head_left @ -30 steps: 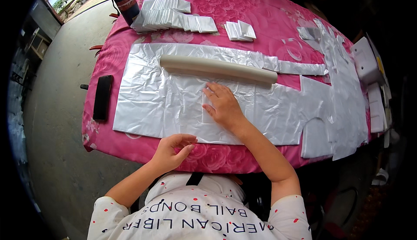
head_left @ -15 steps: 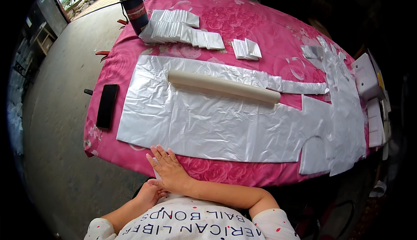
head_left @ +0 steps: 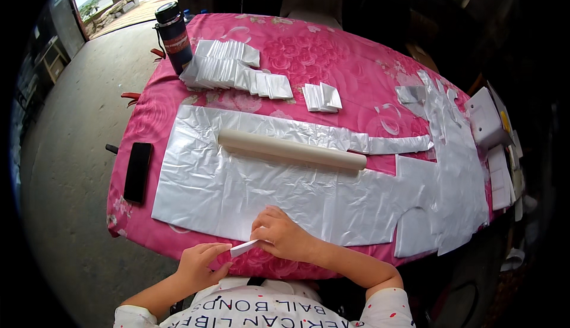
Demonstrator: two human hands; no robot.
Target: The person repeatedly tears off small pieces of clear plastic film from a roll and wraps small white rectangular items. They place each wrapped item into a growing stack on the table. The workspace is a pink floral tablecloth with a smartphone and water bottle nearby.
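Note:
Above the table's front edge, my right hand (head_left: 282, 233) pinches one end of a small folded white plastic bag (head_left: 243, 248). My left hand (head_left: 202, 265) is at the other end, its fingertips at the bag's edge and its thumb held apart from the fingers. Beyond my hands, a stack of flat white plastic bags (head_left: 196, 191) with cut-out handles lies spread across the table. A beige cardboard tube (head_left: 291, 150) rests on top of the stack, slanting slightly down to the right.
Many folded bags (head_left: 225, 70) are lined up beside a dark flask (head_left: 174, 40) at the back left. A smaller group of folded bags (head_left: 321, 97) sits mid-table. A black phone (head_left: 138, 172) lies at the left edge, and white boxes (head_left: 487, 117) stand on the right.
My hands have come apart from the palm-down press near my body. The right hand now lifts the folded bag at one end, further forward over the table. The view has tilted up slightly.

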